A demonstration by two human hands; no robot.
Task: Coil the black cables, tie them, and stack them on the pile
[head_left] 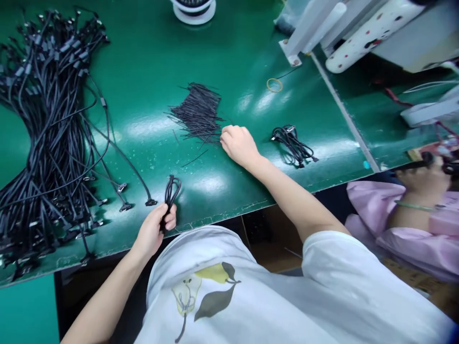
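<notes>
My left hand [158,227] is closed round a folded black cable [172,190], whose loops stick up above the fingers near the table's front edge. Over at the right side of a pile of short black wire ties [198,112], my right hand [238,144] rests with its fingers curled downward. The fingertips touch the edge of the pile; what they pinch, if anything, is hidden. To the right of that hand lies a bundle of folded black cables [294,145].
A large heap of black cables [53,110] covers the left of the green table [143,71]. A white spool [193,12] stands at the back. A yellow rubber band [274,85] lies near a white metal bracket [292,52]. At right, a co-worker's pink sleeve [380,210] shows.
</notes>
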